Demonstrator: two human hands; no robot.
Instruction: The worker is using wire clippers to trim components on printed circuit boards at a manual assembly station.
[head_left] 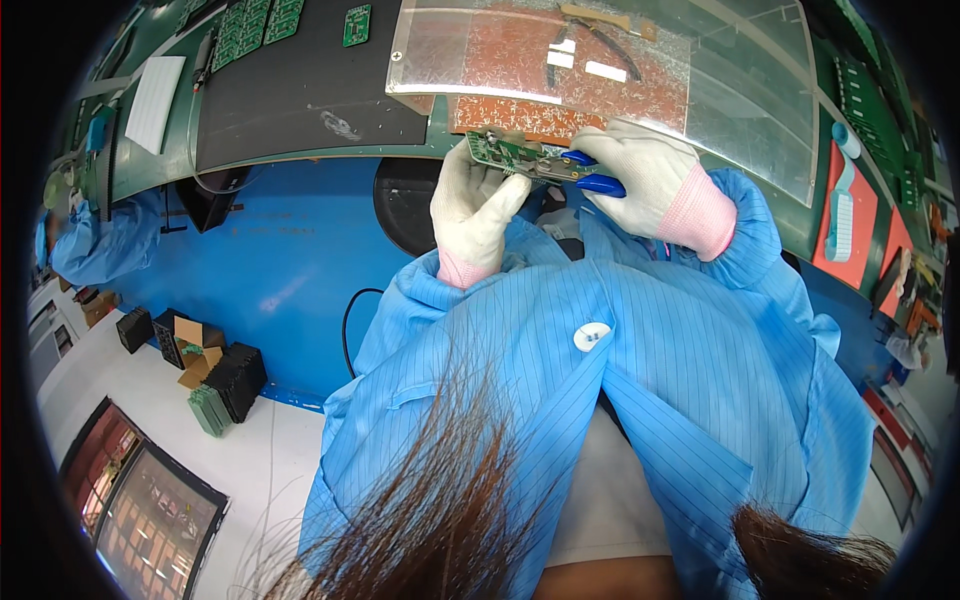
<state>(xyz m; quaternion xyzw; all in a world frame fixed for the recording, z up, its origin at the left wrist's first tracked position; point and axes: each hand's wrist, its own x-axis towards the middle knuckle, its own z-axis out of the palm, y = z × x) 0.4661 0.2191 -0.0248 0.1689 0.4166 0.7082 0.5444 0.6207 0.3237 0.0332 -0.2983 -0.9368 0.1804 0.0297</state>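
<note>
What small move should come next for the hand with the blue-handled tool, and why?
Probably a small squeeze of the blue-handled cutters. The right hand already has them at the edge of the green circuit board, which the left hand holds tilted above the bench edge. The tool tip is hidden, so first check that it sits on the right spot.

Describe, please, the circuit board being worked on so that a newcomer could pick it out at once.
Start at the clear plastic shield over the green workbench. Just below its near edge, the white-gloved left hand holds a small green rectangular circuit board, with blue-handled cutters in the right hand. Unlike the green boards on the black mat, it is lifted off the bench.
</note>
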